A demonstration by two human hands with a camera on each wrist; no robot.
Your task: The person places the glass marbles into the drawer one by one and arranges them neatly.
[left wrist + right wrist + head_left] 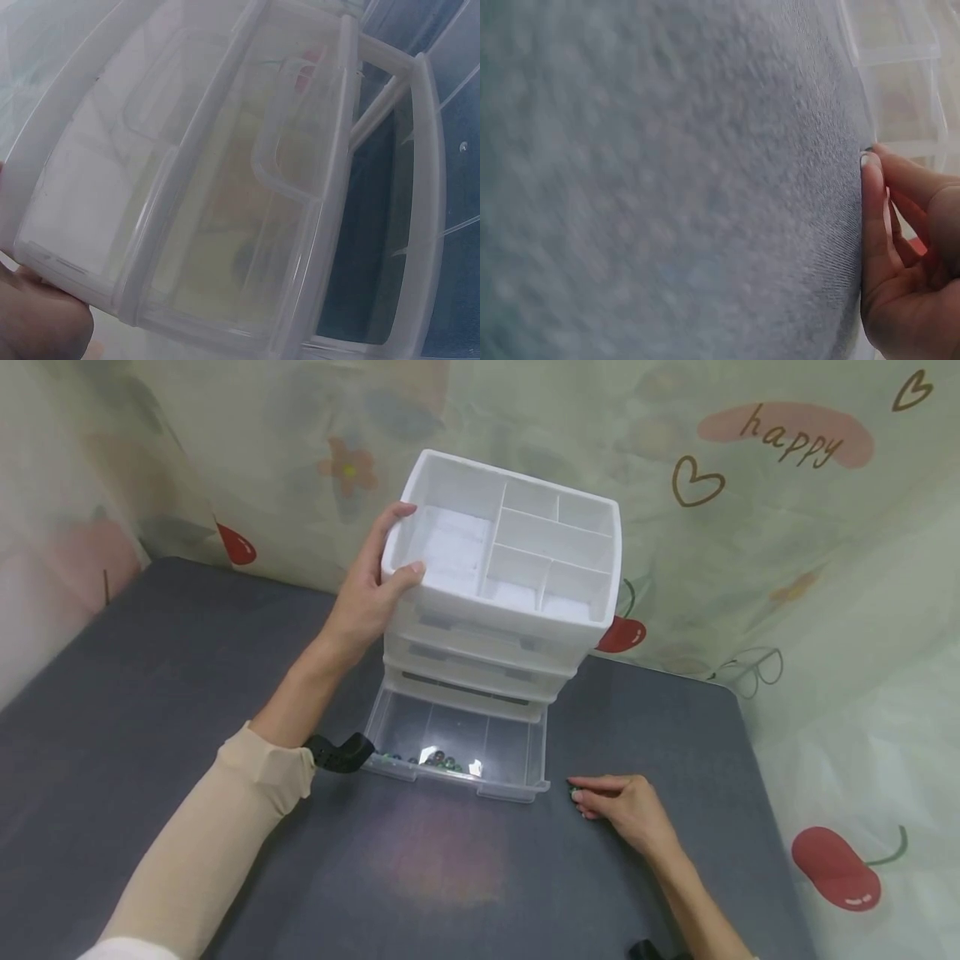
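Note:
A white plastic drawer organizer [501,610] stands on the table, its top divided into several compartments. My left hand [371,581] grips its upper left rim, thumb over the edge. The clear bottom drawer [510,747] is pulled out toward me. Several small, shiny green and dark marbles [440,760] lie along its front wall. Right of that drawer, my right hand [622,806] pinches a small green marble [575,792] between thumb and forefinger, low over the table. In the left wrist view, the upper drawers [217,187] are closed above the open slot.
Dark grey cloth covers the table [187,693], which has rounded far corners. Behind and beside it hangs a patterned curtain [750,543] with hearts and cherries. A black wrist strap piece [341,753] on the left arm overlaps the bottom drawer's front left corner.

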